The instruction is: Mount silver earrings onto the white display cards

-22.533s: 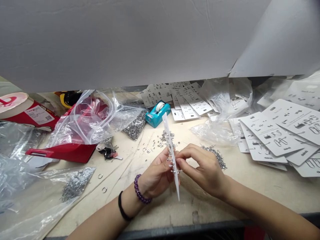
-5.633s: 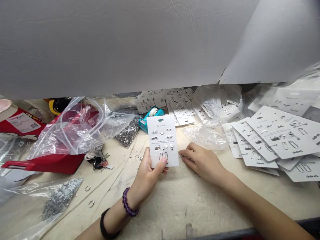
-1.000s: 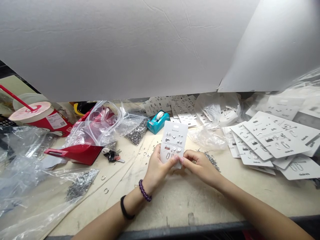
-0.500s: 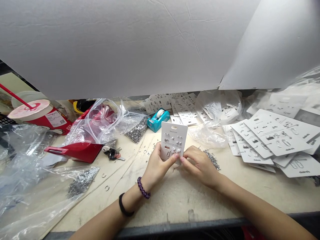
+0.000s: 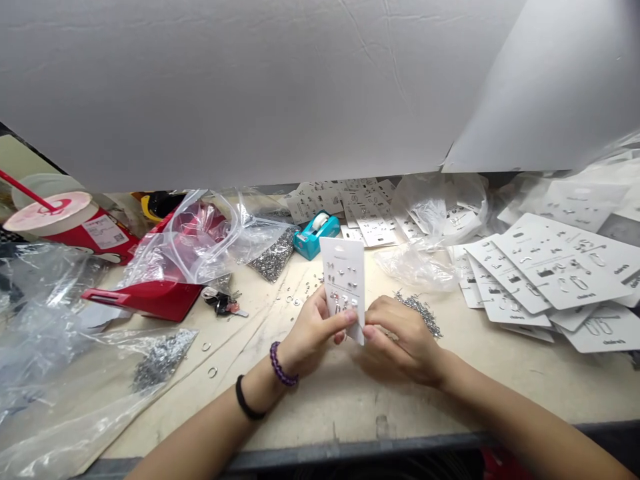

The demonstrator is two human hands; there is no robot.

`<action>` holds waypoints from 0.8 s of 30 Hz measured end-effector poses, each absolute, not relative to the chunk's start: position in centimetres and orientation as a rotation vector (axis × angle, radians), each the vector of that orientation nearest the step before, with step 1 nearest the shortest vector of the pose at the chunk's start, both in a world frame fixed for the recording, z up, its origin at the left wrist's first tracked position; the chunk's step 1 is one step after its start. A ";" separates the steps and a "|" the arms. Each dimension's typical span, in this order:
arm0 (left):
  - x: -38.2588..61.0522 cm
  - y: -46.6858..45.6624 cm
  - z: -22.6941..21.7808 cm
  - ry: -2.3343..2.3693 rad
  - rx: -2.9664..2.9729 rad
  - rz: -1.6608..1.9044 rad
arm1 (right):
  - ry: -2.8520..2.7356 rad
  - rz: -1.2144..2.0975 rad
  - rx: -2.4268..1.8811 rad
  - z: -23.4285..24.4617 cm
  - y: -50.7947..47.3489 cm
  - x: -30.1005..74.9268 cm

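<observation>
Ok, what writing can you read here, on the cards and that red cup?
"claire's": printed at the bottom of the loose white earring cards on the right.
Card in the hands: print too small to read.
White label on the red cup: too small to read.

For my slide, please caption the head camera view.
Left hand holds a white earring card, right hand at its edge, over a workbench.

This is a jewellery packing workshop: on the worn workbench (image 5: 320, 407), printed earring cards (image 5: 560, 260) pile at the right end, bagged metal earring parts (image 5: 163, 360) at the left, a tape dispenser (image 5: 316, 235) along the back.
</observation>
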State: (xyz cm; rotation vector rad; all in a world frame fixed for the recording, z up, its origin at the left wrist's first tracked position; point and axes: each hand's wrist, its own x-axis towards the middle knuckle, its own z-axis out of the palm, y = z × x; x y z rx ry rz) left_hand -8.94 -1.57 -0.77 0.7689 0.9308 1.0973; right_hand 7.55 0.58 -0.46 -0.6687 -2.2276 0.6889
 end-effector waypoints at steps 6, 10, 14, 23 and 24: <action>-10.7 -1.0 0.3 0.518 0.365 1.206 | -2.256 0.716 -0.897 -0.5 2.2 8.3; -11.5 -0.8 0.4 0.408 0.210 1.205 | -2.369 0.661 -1.173 -0.7 4.5 8.1; -11.7 -0.6 0.5 0.397 0.159 1.216 | -2.569 0.522 -1.164 -0.7 5.8 6.7; -12.0 -0.3 0.5 0.432 0.157 1.226 | -2.732 0.378 -1.124 -1.2 5.6 5.0; -12.0 -0.3 0.5 0.425 0.151 1.222 | -2.730 0.379 -1.130 -1.2 5.6 5.1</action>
